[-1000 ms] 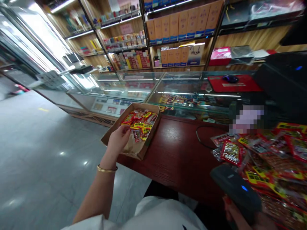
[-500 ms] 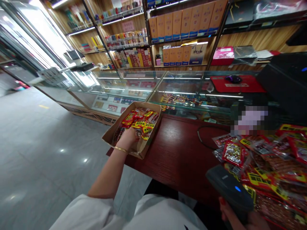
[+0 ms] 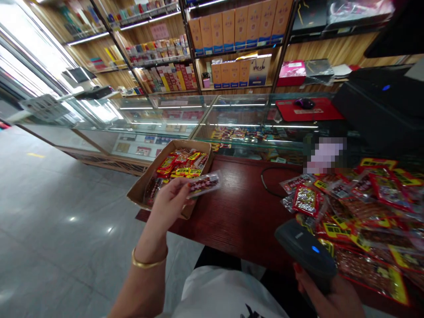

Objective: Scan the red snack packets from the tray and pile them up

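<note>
Between the thumb and fingers of my left hand (image 3: 172, 198) is a small clear snack packet (image 3: 206, 183) with a dark, printed front. It is held above the right side of an open cardboard box (image 3: 139, 196). Inside that box lie several red and yellow snack packets (image 3: 182, 165). My right hand (image 3: 331, 293) is closed around the handle of a dark barcode scanner (image 3: 306, 251) with a blue light on top. Just beyond the scanner, a heap of snack packets (image 3: 357, 212) covers the right end of the brown table (image 3: 232, 212).
Behind the table runs a glass display counter (image 3: 172, 112). On it are a red mouse pad (image 3: 324, 112), a mouse (image 3: 304, 103) and a black machine (image 3: 374, 106). A black cable (image 3: 263, 179) curves over the table. Shelves of boxes (image 3: 228, 33) line the wall.
My left hand has come up out of the cardboard box with a small snack packet in its fingers. My right hand keeps the scanner. The whole view has shifted a little.
</note>
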{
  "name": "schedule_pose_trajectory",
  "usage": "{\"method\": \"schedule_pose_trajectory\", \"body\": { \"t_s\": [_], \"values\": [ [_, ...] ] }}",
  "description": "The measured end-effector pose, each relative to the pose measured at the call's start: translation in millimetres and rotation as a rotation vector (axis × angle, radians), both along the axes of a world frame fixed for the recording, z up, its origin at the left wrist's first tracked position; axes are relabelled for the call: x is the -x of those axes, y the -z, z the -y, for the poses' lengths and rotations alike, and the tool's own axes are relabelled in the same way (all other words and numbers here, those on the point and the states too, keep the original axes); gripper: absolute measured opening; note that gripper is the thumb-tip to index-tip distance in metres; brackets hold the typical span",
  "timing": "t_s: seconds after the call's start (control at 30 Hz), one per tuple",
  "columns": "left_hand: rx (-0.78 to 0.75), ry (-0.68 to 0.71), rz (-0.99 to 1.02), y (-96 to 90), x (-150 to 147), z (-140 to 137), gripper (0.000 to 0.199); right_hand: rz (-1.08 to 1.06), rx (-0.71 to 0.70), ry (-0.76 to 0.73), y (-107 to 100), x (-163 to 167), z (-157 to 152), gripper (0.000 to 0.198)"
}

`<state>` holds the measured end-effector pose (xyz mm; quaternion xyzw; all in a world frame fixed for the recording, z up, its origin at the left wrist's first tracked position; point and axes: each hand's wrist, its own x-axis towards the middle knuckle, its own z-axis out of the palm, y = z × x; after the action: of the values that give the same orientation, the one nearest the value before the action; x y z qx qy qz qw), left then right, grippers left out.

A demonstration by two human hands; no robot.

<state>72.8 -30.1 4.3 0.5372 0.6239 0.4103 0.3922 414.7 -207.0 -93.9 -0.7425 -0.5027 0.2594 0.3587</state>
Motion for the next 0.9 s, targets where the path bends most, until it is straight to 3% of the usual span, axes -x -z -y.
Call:
{"method": "schedule_pose_trajectory", "body": {
  "t_s": [0.07,0.17,0.33,0.73,0.9],
  "values": [
    [0.098,0.133,0.211,17.0,-34,-1,0.035,-0.054,0.013,-0.017,-8,9,-2,0.054],
    [0.194,0.247,0.348,50.2,-72,0,0.033,-0.099,0.017,-0.013,-16,15,-4,0.045],
    [0.263,0.369,0.384,87.1,-91,9,0.028,-0.101,0.033,-0.018,-22,11,-4,0.04],
    [0.294,0.365,0.371,88.6,-83,9,0.036,-0.009,0.11,-0.087,-1,-2,1,0.05],
    [0.34,0.375,0.404,86.8,-87,9,0.043,-0.032,0.093,-0.07,-9,1,-2,0.045]
  ]
}}
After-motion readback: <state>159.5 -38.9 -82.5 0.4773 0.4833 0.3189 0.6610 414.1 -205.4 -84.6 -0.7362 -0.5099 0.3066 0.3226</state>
